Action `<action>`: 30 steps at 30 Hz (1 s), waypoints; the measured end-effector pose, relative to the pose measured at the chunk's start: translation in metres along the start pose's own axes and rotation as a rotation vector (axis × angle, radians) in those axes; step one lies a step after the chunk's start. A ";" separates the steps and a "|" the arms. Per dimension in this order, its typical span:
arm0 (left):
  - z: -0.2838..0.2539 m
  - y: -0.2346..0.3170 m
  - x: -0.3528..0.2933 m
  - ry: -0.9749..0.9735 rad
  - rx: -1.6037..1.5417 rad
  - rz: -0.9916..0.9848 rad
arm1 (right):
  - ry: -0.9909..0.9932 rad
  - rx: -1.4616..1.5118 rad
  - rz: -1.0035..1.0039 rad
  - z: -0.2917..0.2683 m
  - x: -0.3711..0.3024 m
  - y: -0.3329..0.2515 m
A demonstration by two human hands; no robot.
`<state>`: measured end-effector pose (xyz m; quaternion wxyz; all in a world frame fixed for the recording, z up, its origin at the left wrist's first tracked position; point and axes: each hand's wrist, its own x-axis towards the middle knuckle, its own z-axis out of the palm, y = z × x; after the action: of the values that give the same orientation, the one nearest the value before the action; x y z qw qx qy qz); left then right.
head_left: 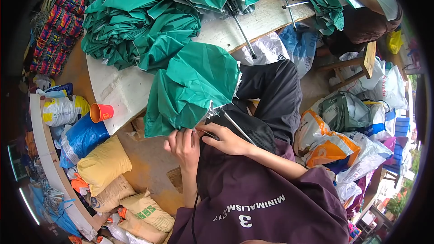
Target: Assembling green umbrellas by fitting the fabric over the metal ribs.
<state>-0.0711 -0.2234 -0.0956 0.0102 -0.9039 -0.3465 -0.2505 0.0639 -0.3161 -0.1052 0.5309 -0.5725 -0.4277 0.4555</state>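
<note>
A half-folded green umbrella (194, 79) with a silvery inner side lies across my lap, its canopy resting partly against the table edge. Its thin metal shaft (238, 128) slants down over my thigh beside my right hand. At the canopy's lower rim, my left hand (184, 148) is closed, its fingertips pinching the fabric edge. My right hand (226, 140) meets it there, thumb and forefinger drawn together close to the rim and rib ends. Whatever is between the right fingertips is too small to make out.
A pile of green umbrellas (140, 22) covers much of the white table (113, 83). An orange-red cup (101, 112) stands at its left edge. Stuffed sacks (104, 165) sit at left, plastic bags (334, 140) at right. Another person (373, 11) works at the far right, near a wooden stool (368, 61).
</note>
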 end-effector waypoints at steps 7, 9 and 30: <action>-0.012 -0.008 0.006 -0.127 -0.113 0.039 | 0.023 0.015 -0.007 0.007 0.004 0.002; -0.015 -0.009 0.011 -0.151 -0.123 0.052 | 0.030 -0.014 -0.011 0.005 0.003 0.000; -0.015 -0.037 0.006 -0.342 -0.494 -0.133 | -0.016 0.017 -0.016 -0.002 0.002 -0.008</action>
<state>-0.0972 -0.1944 -0.0856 -0.2847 -0.8835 -0.3301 -0.1716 0.0659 -0.3142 -0.0976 0.5358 -0.5608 -0.4328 0.4595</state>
